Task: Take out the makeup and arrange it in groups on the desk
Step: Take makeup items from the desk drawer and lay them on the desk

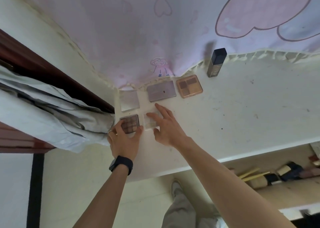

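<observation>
Head cam: the palette group is getting squared up at the back-left of the scuffed white desk. The left hand curls round the edges of the dark brown multi-pan eyeshadow palette, while the right hand lies flat, fingers spread, on the clear pale plastic palette just beside it. Behind them sit the pearly square compact, lilac rectangular palette, peach-framed brown-shade palette and upright black bottle. Next move, I'd guess: nudge these two into line, let go, then reach down to the open drawer for more.
</observation>
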Demonstrator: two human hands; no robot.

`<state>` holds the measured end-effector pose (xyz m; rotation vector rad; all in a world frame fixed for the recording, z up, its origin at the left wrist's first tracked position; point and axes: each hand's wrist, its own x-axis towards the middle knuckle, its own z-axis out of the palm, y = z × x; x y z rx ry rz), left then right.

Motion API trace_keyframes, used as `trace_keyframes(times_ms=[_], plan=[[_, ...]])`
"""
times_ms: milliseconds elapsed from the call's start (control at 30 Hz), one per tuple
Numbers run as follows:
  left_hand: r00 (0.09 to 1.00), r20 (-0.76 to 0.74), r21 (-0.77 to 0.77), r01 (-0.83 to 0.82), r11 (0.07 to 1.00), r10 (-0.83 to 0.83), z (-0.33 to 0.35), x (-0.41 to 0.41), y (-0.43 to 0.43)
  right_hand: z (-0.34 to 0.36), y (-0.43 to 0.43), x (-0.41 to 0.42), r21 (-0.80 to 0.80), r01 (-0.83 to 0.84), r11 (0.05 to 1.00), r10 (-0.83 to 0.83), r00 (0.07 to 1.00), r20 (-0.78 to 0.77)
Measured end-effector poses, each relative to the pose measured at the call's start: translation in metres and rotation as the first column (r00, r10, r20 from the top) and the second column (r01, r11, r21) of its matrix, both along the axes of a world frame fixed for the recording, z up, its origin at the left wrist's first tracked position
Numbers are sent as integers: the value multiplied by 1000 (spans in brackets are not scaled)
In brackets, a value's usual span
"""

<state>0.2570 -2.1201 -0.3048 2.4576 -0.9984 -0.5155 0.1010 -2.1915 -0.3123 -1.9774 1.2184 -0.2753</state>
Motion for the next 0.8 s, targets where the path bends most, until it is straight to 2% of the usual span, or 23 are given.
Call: trace_keyframes(times_ms=[167, 267, 367, 433, 500, 567, 633, 700, 800], plan=[[999, -31, 1, 21, 1000, -21, 1, 4, 3, 11, 1, 1, 62, -14, 998, 13, 1000, 10], [996, -84, -74, 0, 997, -6, 6, -8, 5, 22, 6, -12, 67, 1, 998, -4, 999, 50], [997, -2, -168, 69, 983, -71, 15, -35, 18, 30, 35, -45, 19, 152, 988, -153, 973, 172], [983, 1, -248, 178, 952, -183, 21, -65, 35, 34, 70, -80, -36, 306, 951, -286, 920, 266], [937, 37, -317, 341, 885, -348, 25, -102, 56, 34, 110, -119, -63, 437, 897, -402, 867, 295], [847, 52, -346, 512, 786, -529, 25, -143, 77, 26, 147, -163, -22, 528, 849, -508, 827, 242], [726, 5, -313, 655, 688, -688, 19, -183, 95, 14, 177, -209, 38, 586, 809, -586, 803, 107], [600, -88, -188, 774, 605, -795, 8, -215, 106, 2, 200, -250, 68, 600, 797, -597, 800, -67], [447, -213, 71, 894, 442, -869, -20, -257, 107, -12, 215, -298, 38, 582, 812, -543, 778, -317]])
